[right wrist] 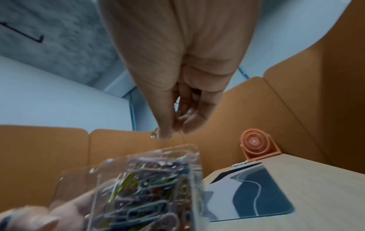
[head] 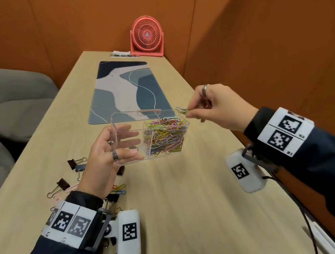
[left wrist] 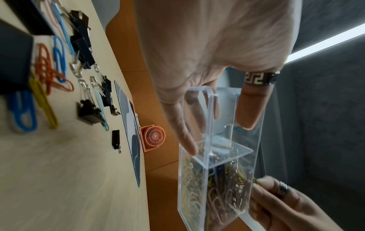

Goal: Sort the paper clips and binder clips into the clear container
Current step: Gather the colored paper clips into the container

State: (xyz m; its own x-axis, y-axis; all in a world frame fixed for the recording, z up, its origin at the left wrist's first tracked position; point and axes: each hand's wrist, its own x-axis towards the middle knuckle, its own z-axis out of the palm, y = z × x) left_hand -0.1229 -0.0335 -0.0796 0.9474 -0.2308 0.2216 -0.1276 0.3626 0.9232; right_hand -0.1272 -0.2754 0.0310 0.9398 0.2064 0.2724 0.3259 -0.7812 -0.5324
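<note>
My left hand grips the left end of the clear container and holds it above the table. Its right compartment is packed with coloured paper clips; the left compartment looks empty. My right hand pinches a few paper clips just above the container's right rim. In the left wrist view, the left hand wraps the container, with the right hand at its far end. Black binder clips and loose paper clips lie on the table under my left forearm. The right wrist view shows the pinching right hand over the container.
A blue patterned desk mat lies behind the container, with a pink fan at the table's far end. Grey chairs stand to the left. Orange partition walls close the back and right. A black cable runs along the right edge.
</note>
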